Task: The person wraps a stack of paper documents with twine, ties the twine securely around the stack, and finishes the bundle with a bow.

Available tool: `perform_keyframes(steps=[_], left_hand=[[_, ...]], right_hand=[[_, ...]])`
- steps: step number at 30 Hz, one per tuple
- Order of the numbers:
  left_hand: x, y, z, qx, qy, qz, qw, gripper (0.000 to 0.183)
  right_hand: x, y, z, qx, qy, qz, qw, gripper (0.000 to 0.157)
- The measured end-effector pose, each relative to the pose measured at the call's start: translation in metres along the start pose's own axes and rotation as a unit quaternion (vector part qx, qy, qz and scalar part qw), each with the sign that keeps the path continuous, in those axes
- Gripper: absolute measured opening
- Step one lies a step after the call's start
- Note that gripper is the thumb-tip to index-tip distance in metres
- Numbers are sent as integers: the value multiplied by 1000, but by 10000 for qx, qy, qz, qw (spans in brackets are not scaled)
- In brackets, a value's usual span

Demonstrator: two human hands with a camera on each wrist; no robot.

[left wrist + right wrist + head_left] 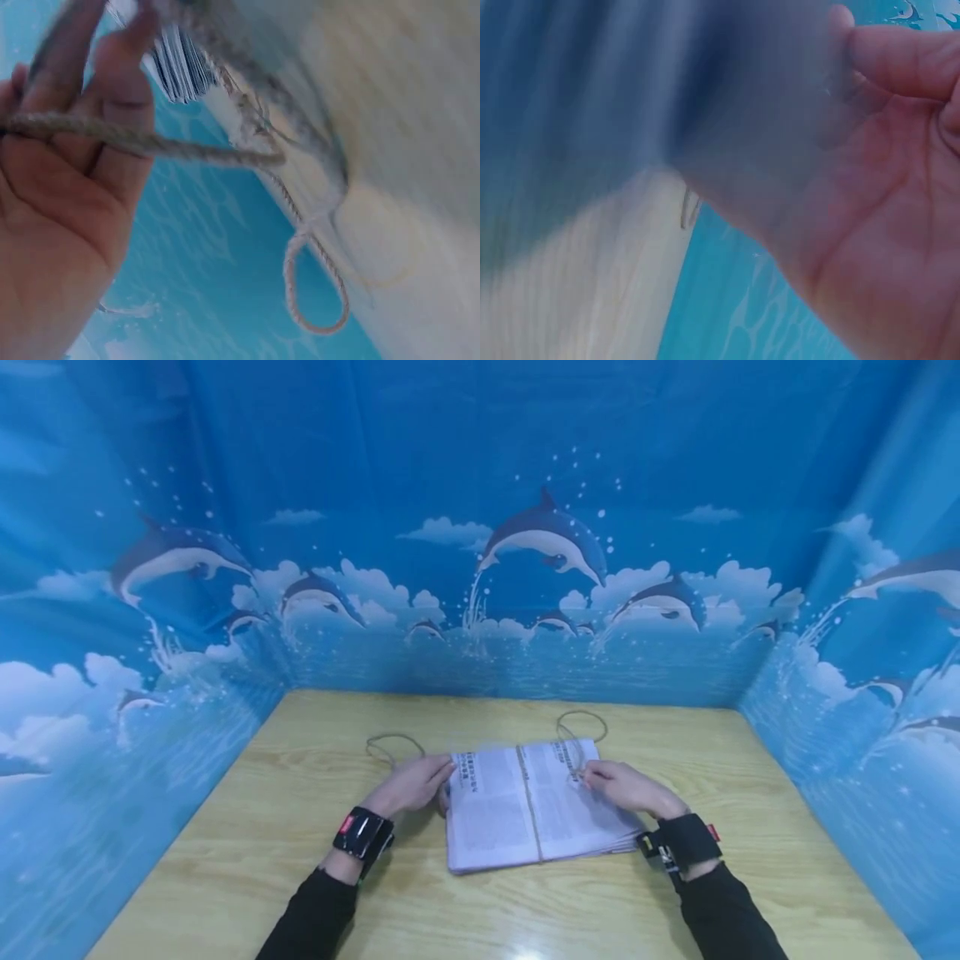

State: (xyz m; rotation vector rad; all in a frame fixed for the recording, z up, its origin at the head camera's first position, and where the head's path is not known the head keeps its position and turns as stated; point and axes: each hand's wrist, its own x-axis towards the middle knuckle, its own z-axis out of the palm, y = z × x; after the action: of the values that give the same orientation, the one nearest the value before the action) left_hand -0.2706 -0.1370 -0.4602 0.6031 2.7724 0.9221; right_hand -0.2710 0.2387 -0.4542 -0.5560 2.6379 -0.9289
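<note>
Newspaper stack (491, 822), layered paper, coarse rope (528, 803) across it, 2 bare hands (408, 787) (628, 789)

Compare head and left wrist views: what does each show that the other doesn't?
Head only: the bare right hand, the black wrist straps and the printed upper face of the white folded-paper stack.
Left wrist only: the palm of the bare left hand, with the braided tan cord crossing in front of its fingers.
Both: left hand, paper stack, cord, yellowish wood table, blue sea-print backdrop.
</note>
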Motion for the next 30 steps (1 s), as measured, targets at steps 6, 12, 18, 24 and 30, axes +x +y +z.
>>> perform_keyframes(steps=[6, 12, 18, 24, 30], left_hand=[[4, 6, 0, 260, 137, 310, 9991, 30], [7, 6, 8, 114, 215, 233, 9994, 27], [6, 3, 11, -982, 84, -192, 9949, 32], [12, -2, 9, -933, 415, -197, 9946, 33], [16, -5, 5, 118, 794, -48, 9968, 29]], right_hand=[[-3, -4, -3, -238, 3, -91, 9997, 27], [0, -2, -3, -154, 100, -39, 9998, 26], [-1, 2, -1, -59, 85, -85, 9999, 27], [-1, 4, -2, -264, 228, -264, 9990, 26], [0, 2, -1, -319, 237, -213, 9990, 26]])
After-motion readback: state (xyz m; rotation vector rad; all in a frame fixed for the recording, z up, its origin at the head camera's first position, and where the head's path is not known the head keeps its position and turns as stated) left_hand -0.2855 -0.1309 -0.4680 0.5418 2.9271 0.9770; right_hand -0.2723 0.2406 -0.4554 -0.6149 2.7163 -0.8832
